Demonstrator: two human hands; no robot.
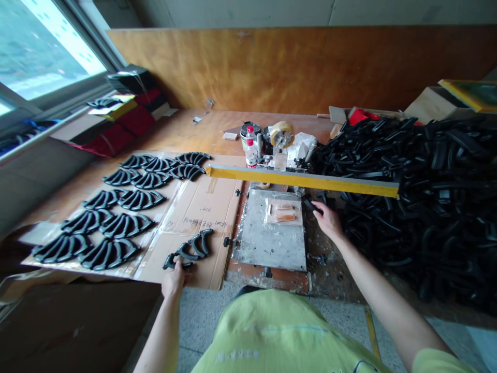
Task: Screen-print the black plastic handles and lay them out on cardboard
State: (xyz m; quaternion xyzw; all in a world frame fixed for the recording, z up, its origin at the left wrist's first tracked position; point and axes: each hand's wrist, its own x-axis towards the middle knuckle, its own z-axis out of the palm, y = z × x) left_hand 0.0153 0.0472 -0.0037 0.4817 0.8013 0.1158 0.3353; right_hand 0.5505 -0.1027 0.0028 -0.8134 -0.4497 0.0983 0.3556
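Note:
My left hand (173,278) rests at the near edge of the cardboard sheet (202,207), fingers closed on the end of a curved black plastic part (182,254). Two more such parts (202,242) lie just beyond it. My right hand (328,220) reaches to the right side of the metal plate (272,233), fingers curled on a black part (312,206) at the edge of the big heap of black parts (419,181). A small orange piece (285,212) lies on the plate.
Rows of stacked curved black parts (116,207) cover the cardboard's left side. A yellow bar (303,180) spans above the plate. Bottles (251,147), a tape roll (281,133) and clutter stand behind. A plywood wall (295,67) closes the back; a window (46,46) is left.

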